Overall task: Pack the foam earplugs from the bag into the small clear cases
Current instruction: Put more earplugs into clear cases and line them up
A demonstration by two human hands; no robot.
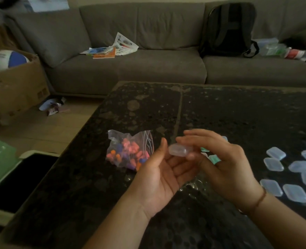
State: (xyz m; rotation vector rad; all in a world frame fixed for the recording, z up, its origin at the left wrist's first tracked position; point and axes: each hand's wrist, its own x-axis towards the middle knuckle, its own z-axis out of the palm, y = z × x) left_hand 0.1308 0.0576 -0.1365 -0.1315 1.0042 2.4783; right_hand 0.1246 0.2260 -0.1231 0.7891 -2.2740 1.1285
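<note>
A: Right hand [227, 166]?
B: Raised above the table [229, 112], near its front edge. Pinching one small clear case [178, 150] between thumb below and index finger on top; remaining fingers loosely extended. Thin band on the wrist.

A: Left hand [162, 175]?
B: Palm up, fingers relaxed and spread, thumb upright. Positioned directly under and just beside the held case. Contact between fingertips and case: cannot tell. Holding nothing.

A: Held case, status?
B: Lid appears closed. Contents not discernible through blur.

A: Bag [129, 150]?
B: Clear plastic, lying flat on the table, toward its left edge, just left of the left thumb. Filled with foam earplugs [130, 148]: pink mostly, plus orange, blue and purple. Top of bag crumpled; sealed or unsealed cannot be told.

A: Other cases?
B: Group of loose clear cases [292, 169] lying flat toward the right edge of the table, well apart from the bag. Contents not visible. Teal items [214, 159] partly hidden behind the right hand; identity unclear.

A: Surroundings?
B: Grey sofa [148, 65] beyond the far edge of the table, carrying papers [112, 49], a black backpack [229, 29] and clear plastic containers [274, 48]. Cardboard box [14, 87] on the floor at left, holding a ball [6, 60].
</note>
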